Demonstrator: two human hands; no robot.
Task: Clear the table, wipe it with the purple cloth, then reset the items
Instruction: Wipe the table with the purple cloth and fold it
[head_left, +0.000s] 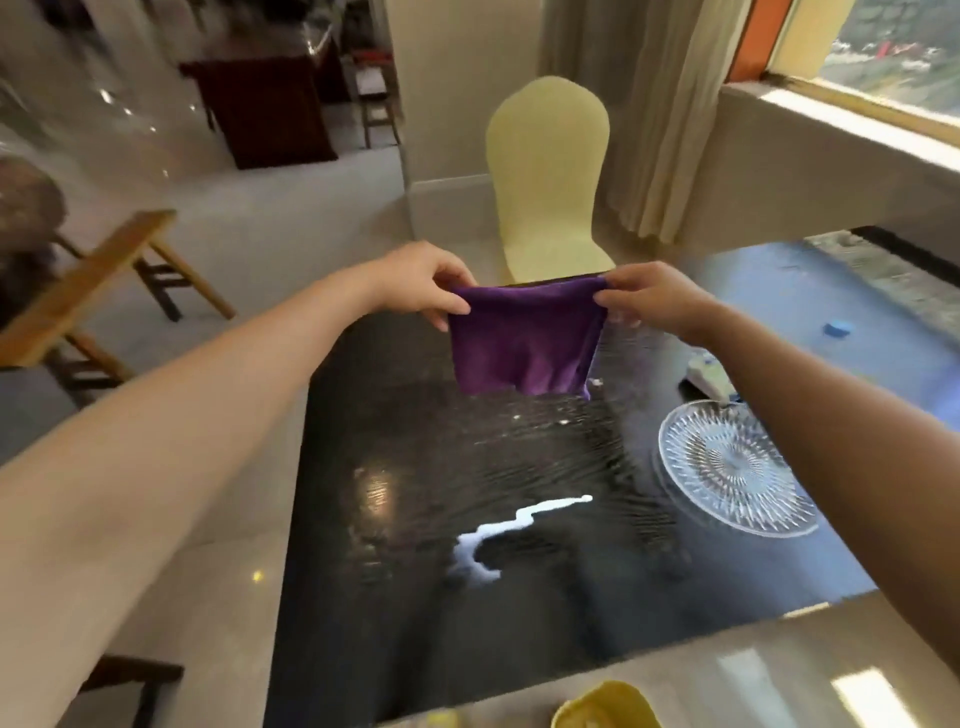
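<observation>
The purple cloth (524, 343) hangs spread out above the far side of the dark glossy table (415, 597). My left hand (431, 283) pinches its top left corner and my right hand (649, 301) pinches its top right corner. Below the cloth, a white spill (498, 535) streaks across the middle of the table. A clear cut-glass plate (727, 467) lies on the table to the right, partly behind my right forearm. A small white and yellow item (709, 376) sits beyond the plate, and a small blue object (839, 328) lies further right.
A cream chair (548, 176) stands at the table's far end. A wooden stool (93, 291) is on the floor to the left. A yellow object (608, 706) shows at the bottom edge. A window ledge (831, 140) and curtain run along the right.
</observation>
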